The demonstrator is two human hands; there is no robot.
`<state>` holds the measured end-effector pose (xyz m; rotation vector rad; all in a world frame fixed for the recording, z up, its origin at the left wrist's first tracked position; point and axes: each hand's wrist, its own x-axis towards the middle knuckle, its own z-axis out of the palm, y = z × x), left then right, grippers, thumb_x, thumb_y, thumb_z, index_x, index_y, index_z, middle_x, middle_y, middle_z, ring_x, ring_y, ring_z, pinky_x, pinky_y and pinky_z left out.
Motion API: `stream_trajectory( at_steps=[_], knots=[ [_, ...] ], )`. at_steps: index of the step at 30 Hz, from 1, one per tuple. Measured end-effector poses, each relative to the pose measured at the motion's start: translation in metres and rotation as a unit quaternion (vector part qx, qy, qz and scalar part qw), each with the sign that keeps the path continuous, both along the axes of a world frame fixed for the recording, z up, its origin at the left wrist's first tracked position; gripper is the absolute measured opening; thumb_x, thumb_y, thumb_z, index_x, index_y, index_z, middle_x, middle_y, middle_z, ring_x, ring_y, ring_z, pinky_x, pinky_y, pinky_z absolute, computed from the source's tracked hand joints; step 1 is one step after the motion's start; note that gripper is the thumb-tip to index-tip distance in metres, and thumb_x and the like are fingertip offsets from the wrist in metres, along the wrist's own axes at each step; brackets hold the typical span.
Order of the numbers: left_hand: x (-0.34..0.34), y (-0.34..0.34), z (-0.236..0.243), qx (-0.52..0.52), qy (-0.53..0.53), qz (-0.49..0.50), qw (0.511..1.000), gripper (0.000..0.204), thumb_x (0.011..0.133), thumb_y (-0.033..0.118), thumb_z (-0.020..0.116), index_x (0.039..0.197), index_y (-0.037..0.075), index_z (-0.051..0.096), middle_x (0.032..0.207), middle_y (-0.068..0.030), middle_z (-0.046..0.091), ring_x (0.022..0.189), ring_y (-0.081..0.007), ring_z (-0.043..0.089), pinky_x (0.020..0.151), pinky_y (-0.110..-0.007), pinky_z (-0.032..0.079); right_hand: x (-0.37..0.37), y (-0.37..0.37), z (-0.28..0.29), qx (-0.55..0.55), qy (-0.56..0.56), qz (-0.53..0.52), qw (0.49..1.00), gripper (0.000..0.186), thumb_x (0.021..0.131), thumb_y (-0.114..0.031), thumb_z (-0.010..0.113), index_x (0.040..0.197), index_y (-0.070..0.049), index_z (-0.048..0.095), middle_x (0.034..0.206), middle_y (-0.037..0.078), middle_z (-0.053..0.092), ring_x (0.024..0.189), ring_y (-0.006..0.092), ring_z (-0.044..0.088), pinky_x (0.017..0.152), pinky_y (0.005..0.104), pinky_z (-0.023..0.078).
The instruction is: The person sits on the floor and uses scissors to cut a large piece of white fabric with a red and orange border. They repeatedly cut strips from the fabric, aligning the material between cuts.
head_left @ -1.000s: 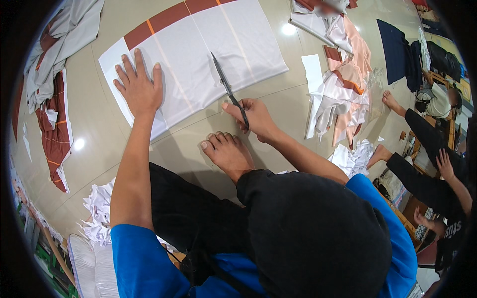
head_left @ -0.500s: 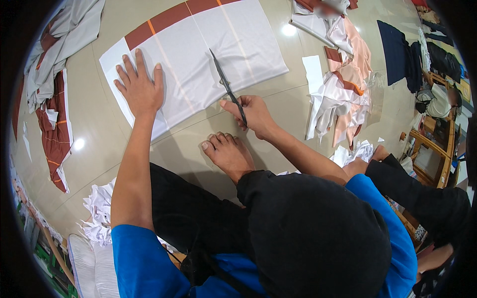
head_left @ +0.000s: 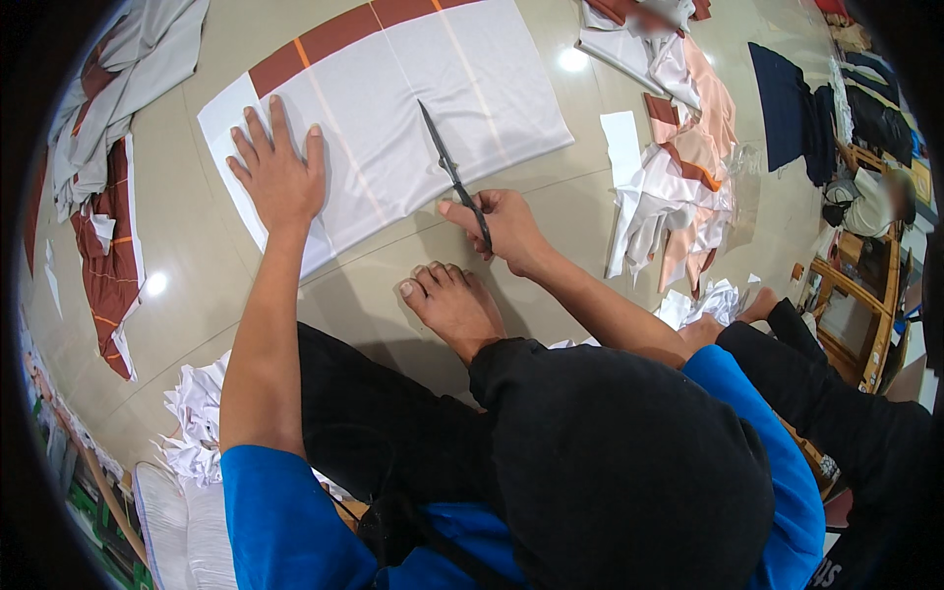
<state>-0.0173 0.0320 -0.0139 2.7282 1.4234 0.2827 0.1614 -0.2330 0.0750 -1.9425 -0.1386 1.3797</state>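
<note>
A light grey-white cloth panel (head_left: 379,108) lies flat on the floor ahead of me, with a brown band and thin orange and cream stripes. My left hand (head_left: 278,182) presses flat on its left part, fingers spread. My right hand (head_left: 509,234) is closed round the handles of black scissors (head_left: 444,155) at the panel's near edge. Their blades look nearly together and reach forward over the cloth; whether one blade is underneath, I cannot tell. Slight creases run from the cloth near the blades.
Brown and grey cloth pieces (head_left: 113,246) lie at the left. White, peach and brown pieces (head_left: 678,177) are heaped at the right, near dark blue cloth (head_left: 782,108). My bare foot (head_left: 452,305) stands close to the panel. Another person's dark-clad leg (head_left: 787,364) and a wooden frame (head_left: 855,285) are at right.
My hands, the scissors and the cloth hold almost the same places. At the right, the other person's legs have shifted.
</note>
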Motion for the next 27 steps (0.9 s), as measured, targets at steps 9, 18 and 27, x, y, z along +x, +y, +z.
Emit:
stream_trajectory(
  at_steps=[9,18,27],
  knots=[
    [0.000,0.001,-0.002,0.000,-0.013,0.000,1.000,0.080,0.113,0.063,0.046,0.180,0.023,0.031,0.186,-0.0212,0.024,0.171,-0.0507,0.017,0.137,-0.069,0.011,0.004,0.019,0.011,0.030,0.008,-0.050,0.998,0.057,0.095,-0.052,0.091,0.075,-0.004,0.068,0.061,0.004,0.062,0.049,0.0143,0.057,0.049,0.0312,0.045],
    [0.000,0.000,0.000,0.008,-0.002,-0.003,1.000,0.079,0.114,0.062,0.046,0.181,0.022,0.030,0.186,-0.0224,0.024,0.171,-0.0519,0.019,0.135,-0.071,0.014,0.007,0.027,0.014,0.010,-0.012,-0.025,1.000,0.056,0.095,-0.052,0.091,0.079,-0.003,0.070,0.063,0.007,0.065,0.052,0.0152,0.060,0.050,0.0317,0.046],
    [0.000,0.000,0.000,0.006,-0.002,0.000,1.000,0.080,0.114,0.063,0.046,0.181,0.022,0.029,0.186,-0.0220,0.023,0.171,-0.0512,0.018,0.136,-0.070,0.014,0.011,0.020,-0.006,0.006,-0.006,0.017,1.000,0.056,0.090,-0.050,0.093,0.071,-0.009,0.060,0.061,0.004,0.061,0.049,0.0123,0.058,0.046,0.0300,0.046]
  ],
)
